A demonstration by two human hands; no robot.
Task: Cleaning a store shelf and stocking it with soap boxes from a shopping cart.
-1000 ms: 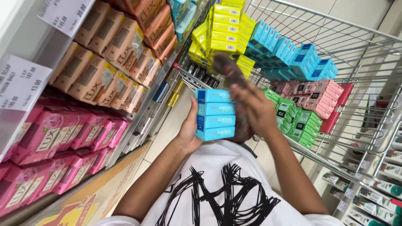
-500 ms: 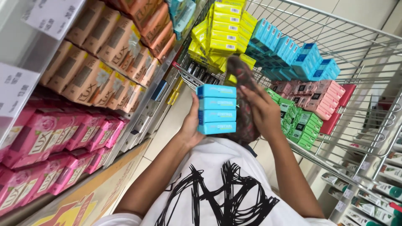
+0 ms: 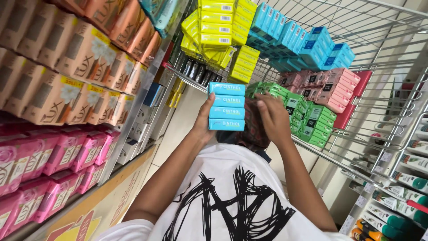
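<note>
Blue soap boxes [image 3: 226,106], four flat cartons stacked one on another, sit upright between your hands in front of your chest, their long faces turned to you, bright sky blue with white lettering. Behind them your wire trolley [image 3: 379,53] carries more cartons sorted by colour: yellow [image 3: 218,22], blue, pink [image 3: 330,85] and green [image 3: 307,116]. On your left, shelves [image 3: 129,134] hold peach and pink boxes [image 3: 53,151]. Your left hand [image 3: 206,122] clamps the stack's left edge, fingers curled round it. Your right hand [image 3: 273,117] sits just right of the stack, fingers bent; you cannot tell whether it touches the stack.
</note>
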